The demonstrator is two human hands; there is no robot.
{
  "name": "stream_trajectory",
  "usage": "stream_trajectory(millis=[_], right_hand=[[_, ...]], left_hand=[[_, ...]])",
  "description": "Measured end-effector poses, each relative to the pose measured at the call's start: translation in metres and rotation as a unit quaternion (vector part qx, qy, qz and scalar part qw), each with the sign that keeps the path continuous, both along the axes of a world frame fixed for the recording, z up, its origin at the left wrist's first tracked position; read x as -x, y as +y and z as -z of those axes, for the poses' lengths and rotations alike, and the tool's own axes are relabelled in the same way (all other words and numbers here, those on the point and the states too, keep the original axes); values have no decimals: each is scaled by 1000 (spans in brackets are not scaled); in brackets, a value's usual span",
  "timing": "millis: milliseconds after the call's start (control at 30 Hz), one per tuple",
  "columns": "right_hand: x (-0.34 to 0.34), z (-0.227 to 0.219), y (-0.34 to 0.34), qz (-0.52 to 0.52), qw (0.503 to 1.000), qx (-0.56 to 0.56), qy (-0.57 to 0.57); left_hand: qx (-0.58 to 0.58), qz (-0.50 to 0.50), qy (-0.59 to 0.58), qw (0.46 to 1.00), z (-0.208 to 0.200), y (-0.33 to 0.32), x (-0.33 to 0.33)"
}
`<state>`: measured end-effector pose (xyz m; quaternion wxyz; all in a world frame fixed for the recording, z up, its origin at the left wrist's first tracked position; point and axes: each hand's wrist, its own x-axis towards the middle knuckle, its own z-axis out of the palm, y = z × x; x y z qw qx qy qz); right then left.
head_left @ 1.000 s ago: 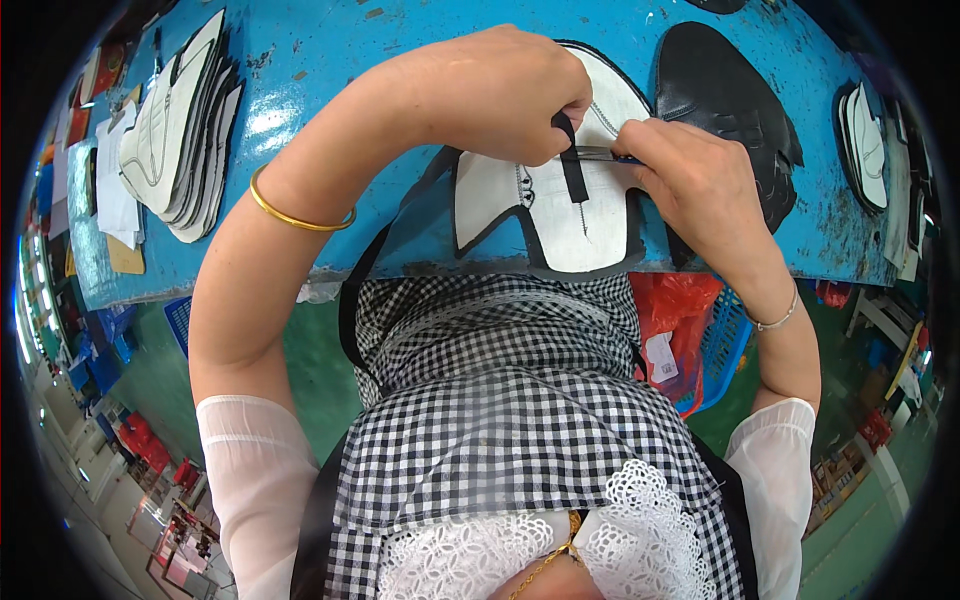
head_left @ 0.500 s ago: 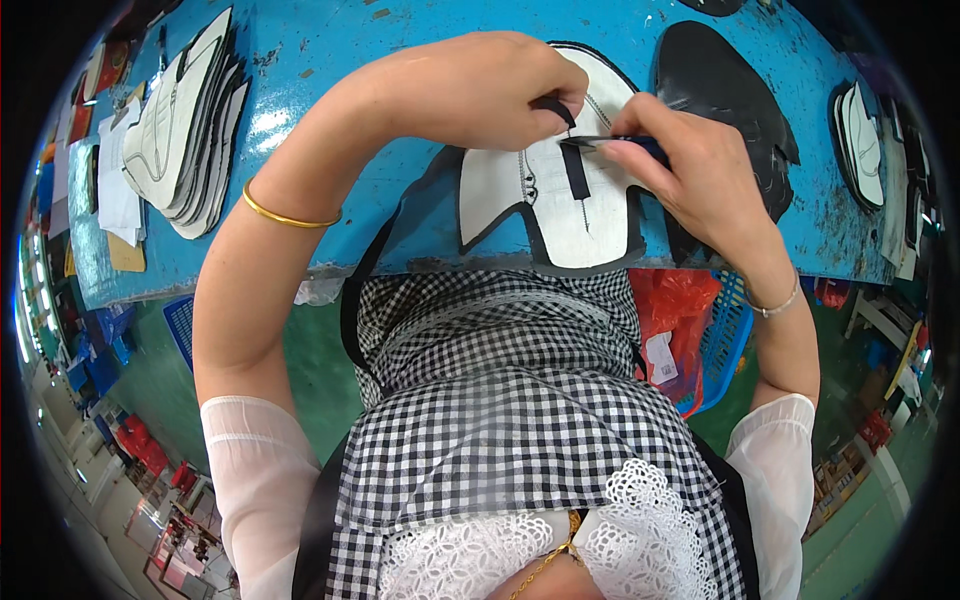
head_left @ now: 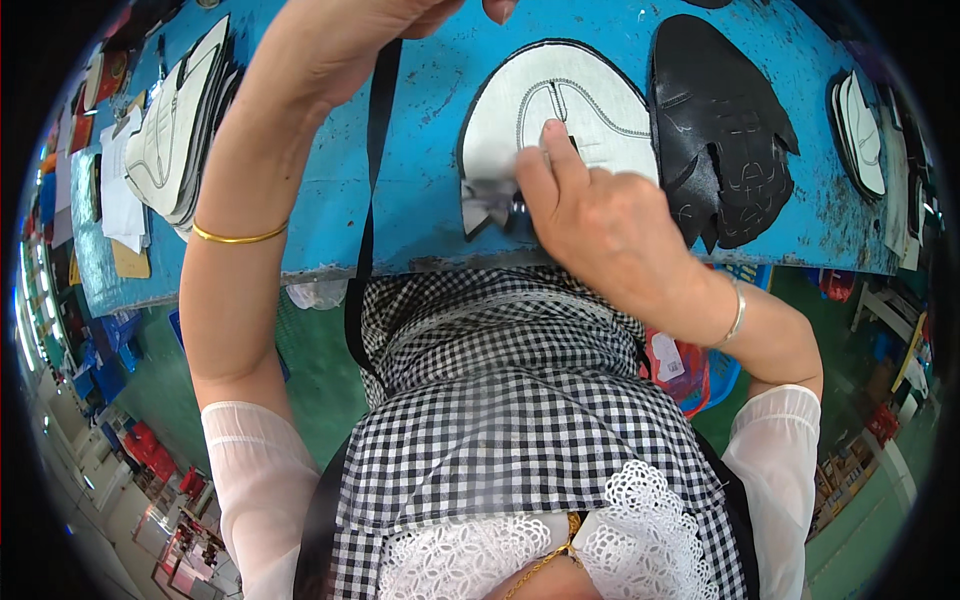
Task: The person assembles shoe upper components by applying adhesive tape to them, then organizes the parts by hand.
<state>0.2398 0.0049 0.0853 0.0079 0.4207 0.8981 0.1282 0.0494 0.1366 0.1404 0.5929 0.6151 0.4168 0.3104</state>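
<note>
My left hand [head_left: 405, 15] is raised at the top edge, its fingers mostly cut off by the frame. A long black tape [head_left: 378, 120] runs up to it, seemingly pinched there, and hangs over the table edge. My right hand [head_left: 610, 220] holds small scissors [head_left: 490, 203], blurred, in its curled lower fingers. Two of its fingers are stretched out, pressing on a white shoe upper [head_left: 500, 120] with black edges and stitched lines. Under those fingers shows a bit of black strip [head_left: 573, 145]. The upper's lower part is hidden by the hand.
Right beside the upper lies a black shoe upper [head_left: 700, 110]. A stack of white uppers [head_left: 180, 130] stands at the left, another stack [head_left: 858, 140] at far right. Everything rests on a worn blue table [head_left: 310, 240]. A red bag in a blue basket [head_left: 725, 385] sits below.
My left hand has gone up and left from the upper, and the black tape has shifted with it. My right hand has swung down and left, its fingers now pressing on the upper, which has turned.
</note>
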Motion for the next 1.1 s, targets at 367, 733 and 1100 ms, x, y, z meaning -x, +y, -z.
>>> stream_trajectory(millis=[367,733,1100], right_hand=[[-200,-14,13,129,942,44,308],[-130,-14,-4,269,696,229,624],[-83,-10,38,-78,946,214,231]], left_hand=[[73,269,118,953,10,-4,-5],[-135,313,263,903,48,-19,-49],[-271,302,326,854,45,-17,-48]])
